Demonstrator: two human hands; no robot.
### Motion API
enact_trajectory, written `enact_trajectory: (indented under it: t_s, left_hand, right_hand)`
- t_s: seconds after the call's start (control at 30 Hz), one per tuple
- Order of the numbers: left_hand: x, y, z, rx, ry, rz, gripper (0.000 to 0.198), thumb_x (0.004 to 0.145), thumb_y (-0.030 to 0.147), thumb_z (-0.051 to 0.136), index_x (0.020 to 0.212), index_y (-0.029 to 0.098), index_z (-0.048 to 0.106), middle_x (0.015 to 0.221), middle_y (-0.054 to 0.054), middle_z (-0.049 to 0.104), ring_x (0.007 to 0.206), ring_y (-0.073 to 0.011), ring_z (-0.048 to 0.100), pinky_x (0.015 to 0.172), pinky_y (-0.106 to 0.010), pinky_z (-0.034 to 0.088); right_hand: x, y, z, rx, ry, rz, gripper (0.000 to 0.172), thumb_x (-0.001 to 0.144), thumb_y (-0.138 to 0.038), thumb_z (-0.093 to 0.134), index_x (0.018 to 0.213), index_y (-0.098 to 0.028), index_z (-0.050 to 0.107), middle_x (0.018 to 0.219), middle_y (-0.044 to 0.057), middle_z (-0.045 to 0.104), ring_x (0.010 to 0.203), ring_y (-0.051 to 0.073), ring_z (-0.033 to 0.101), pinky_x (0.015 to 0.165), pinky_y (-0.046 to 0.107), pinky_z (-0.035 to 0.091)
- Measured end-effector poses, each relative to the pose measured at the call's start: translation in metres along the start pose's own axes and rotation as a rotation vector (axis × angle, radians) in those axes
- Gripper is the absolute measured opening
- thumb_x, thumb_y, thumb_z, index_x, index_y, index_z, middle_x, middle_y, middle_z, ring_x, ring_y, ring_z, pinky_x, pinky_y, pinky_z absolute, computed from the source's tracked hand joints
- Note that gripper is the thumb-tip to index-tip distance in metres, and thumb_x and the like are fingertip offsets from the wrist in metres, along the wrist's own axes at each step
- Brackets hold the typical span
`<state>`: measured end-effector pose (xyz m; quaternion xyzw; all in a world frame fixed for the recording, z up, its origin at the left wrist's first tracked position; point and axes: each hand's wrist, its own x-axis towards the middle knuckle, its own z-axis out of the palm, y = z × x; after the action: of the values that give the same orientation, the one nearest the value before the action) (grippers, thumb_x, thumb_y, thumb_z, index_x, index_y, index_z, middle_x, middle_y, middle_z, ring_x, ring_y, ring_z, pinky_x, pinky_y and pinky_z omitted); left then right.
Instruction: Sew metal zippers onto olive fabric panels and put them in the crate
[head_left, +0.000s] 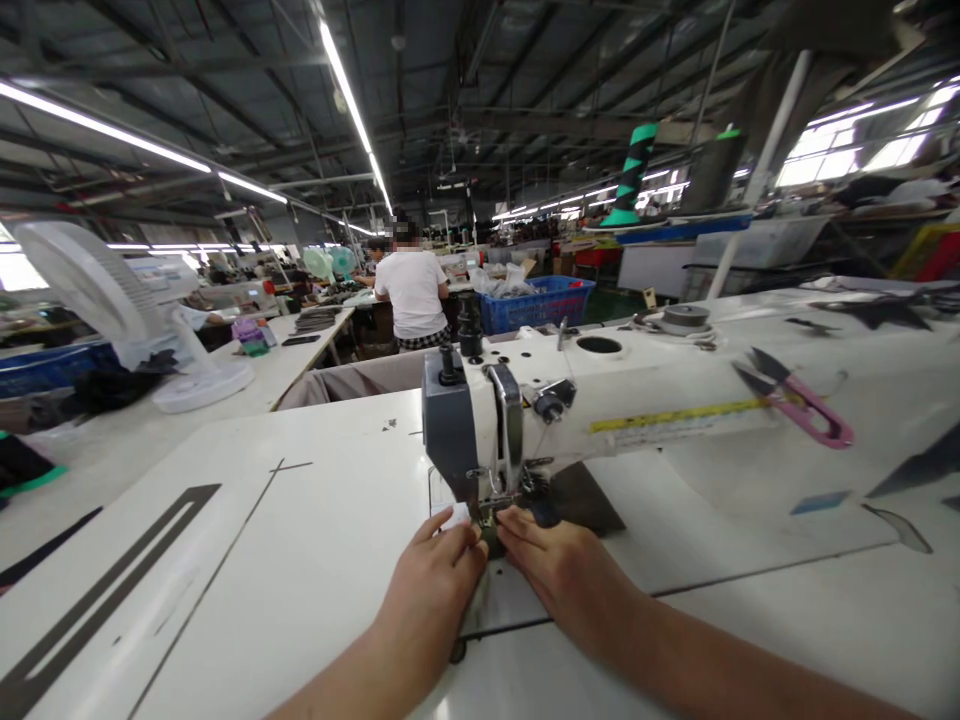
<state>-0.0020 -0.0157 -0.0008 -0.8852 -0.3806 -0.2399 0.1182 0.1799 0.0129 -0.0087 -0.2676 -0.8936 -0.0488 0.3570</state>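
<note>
A white sewing machine head (480,420) stands before me, and both my hands are close together at its needle and presser foot (495,500). My left hand (439,585) is closed, its fingers bent onto a small dark green fabric piece (491,545) at the foot. A small white piece (458,515) shows at its fingertips; what it is I cannot tell. My right hand (559,560) lies with fingers pressed together, its tips on the fabric's right side by the foot. Fingertips partly hide the fabric. Dark flat material (589,500) lies behind the right hand.
Pink-handled thread snips (814,415) rest on the machine arm, above a yellow measuring tape (675,415). At left are a grey slotted strip (112,590) and a white fan (127,300). Beyond are a person in white (411,295), a blue basket (536,305) and a green-black thread cone (632,175).
</note>
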Motion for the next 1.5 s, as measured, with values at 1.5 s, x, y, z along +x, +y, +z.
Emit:
enact_trajectory:
  t_s: [1.5]
  left_hand:
    - [0.009,-0.009,0.005,0.091,-0.061,-0.031,0.010,0.078,0.006,0.057,0.081,0.015,0.059,0.075,-0.002,0.061,0.072,-0.0157,0.058,0.080,-0.031,0.046]
  right_hand:
    - [0.005,0.007,0.000,0.129,-0.068,0.075,0.030,0.091,-0.011,0.031,0.082,-0.016,0.060,0.078,0.006,0.064,0.082,0.016,0.062,0.074,0.025,0.050]
